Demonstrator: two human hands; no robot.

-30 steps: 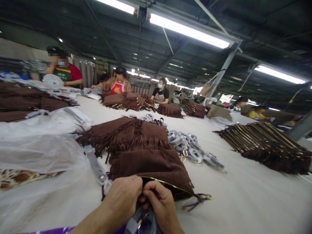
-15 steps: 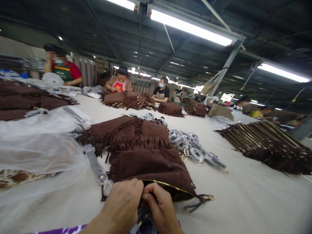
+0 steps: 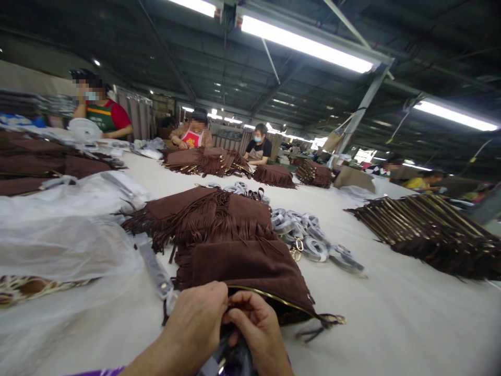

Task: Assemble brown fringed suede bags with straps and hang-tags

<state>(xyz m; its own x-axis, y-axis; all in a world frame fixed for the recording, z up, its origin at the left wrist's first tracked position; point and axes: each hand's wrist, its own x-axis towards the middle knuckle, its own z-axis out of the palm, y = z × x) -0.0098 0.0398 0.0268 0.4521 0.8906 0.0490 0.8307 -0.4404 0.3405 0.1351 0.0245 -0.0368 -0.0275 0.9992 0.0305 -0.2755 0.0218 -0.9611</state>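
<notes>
A brown fringed bag [image 3: 242,263] lies in front of me, its gold zipper [image 3: 274,297] unzipped along the near edge. At the left part of that opening is my left hand [image 3: 199,318], its fingers curled closed. My right hand [image 3: 258,326] pinches close beside it, thumb against fingers. A small dark bit shows between the fingertips, too hidden to name. Just below the hands is a dark strap coil in clear plastic [image 3: 237,357], partly covered by my right hand. From the bag's right corner a zipper pull with a dark tassel [image 3: 323,324] hangs onto the table.
More brown fringed bags [image 3: 207,209] are stacked behind. Plastic-wrapped strap coils [image 3: 309,237] lie to their right. A row of zippered bags [image 3: 430,230] lies far right, clear plastic sheeting [image 3: 70,240] at left. Co-workers [image 3: 191,133] sit across the white table [image 3: 391,313].
My right hand's fingers have shifted slightly and loosened their curl, beside the left. The plastic-wrapped strap below shows a little more. The bag stays in place.
</notes>
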